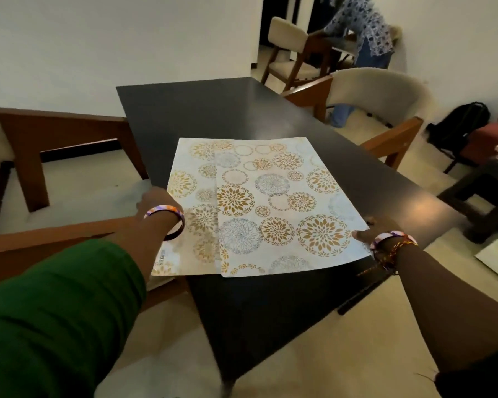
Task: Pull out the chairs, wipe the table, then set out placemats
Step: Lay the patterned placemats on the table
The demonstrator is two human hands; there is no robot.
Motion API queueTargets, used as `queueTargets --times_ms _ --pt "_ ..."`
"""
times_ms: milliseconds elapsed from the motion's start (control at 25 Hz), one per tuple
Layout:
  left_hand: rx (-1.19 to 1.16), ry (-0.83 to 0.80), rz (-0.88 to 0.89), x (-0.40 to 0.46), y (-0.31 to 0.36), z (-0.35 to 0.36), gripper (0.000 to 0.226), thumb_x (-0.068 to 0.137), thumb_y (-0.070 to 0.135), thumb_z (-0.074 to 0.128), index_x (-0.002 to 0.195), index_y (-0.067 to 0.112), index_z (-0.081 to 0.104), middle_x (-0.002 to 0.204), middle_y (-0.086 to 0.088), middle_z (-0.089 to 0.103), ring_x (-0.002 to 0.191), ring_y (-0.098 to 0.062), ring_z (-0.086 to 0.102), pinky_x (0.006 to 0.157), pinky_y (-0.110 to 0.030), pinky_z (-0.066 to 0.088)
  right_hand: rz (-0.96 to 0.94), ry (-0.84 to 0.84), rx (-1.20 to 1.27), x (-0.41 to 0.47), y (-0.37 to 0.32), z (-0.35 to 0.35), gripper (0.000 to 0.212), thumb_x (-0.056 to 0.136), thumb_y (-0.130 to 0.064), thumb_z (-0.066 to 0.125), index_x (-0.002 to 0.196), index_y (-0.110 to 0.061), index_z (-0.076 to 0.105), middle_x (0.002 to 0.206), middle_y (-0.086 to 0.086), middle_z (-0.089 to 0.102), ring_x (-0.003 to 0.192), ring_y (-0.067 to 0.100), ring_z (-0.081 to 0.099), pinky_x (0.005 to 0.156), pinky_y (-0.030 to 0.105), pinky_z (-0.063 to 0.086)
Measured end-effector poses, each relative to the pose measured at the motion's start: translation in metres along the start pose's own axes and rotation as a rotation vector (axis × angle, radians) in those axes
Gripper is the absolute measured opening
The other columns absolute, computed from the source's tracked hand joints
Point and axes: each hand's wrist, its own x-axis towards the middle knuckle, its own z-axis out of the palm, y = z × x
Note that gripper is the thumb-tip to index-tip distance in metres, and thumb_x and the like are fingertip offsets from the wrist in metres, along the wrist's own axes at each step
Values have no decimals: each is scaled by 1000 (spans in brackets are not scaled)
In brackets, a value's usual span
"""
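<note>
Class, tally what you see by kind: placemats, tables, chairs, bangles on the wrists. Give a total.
Placemats: 2
Tables: 1
Chairs: 4
Bangles: 2
Total: 9

Left hand (153, 201) fingers hidden behind wrist; lower placemat (190, 196) half covered by upper placemat (285, 208).
</note>
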Motion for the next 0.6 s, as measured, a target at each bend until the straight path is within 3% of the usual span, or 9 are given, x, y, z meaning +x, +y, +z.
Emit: queueTargets --times_ms 80,160,280,360,440,520,600 --pt "76 32 3 -14 14 7 53 88 23 55 129 -4 34 134 -25 40 124 -39 39 103 -43 34 -18 1 100 22 -2 -13 39 84 -9 66 122 0 58 119 16 63 93 28 61 88 39 49" --pt "48 11 146 -32 40 23 63 91 32 50 137 -2 25 144 -24 29 132 -38 29 108 -44 27 -49 47 149 45 -5 -21 46 86 -5 63 130 -3 52 129 18 57 112 36 55 99 47 45" --pt "-26 -67 375 -49 58 47 71 91 41 46 144 5 16 155 -15 10 141 -31 12 114 -42 19 -168 154 -207 49 -14 -7 59 89 -17 61 142 -15 35 143 16 43 129 38 41 105 55 34" --pt "-29 -97 415 -56 74 67 73 91 48 41 146 7 14 156 -12 4 143 -28 8 115 -41 16 -368 57 -530 51 -19 -2 66 89 -48 53 145 -26 26 152 9 30 136 36 29 107 59 23" --pt "-21 -110 388 -59 82 83 74 91 54 36 146 8 15 156 -10 4 144 -26 7 117 -41 13 -458 -174 -696 55 -24 14 78 83 -71 39 148 -35 14 159 1 11 143 32 16 109 59 14" --pt "-47 -86 304 -59 84 95 74 90 57 31 146 9 17 156 -8 8 144 -24 9 117 -42 11 -444 -359 -737 65 -21 29 86 78 -79 32 148 -39 -1 159 -1 -9 146 30 -1 111 60 6" --pt "-84 -37 196 -57 85 100 75 90 60 27 145 10 18 156 -6 11 144 -21 9 117 -43 6 -444 -393 -736 80 -15 34 89 77 -81 29 146 -40 -10 157 -2 -19 145 30 -11 111 61 2"
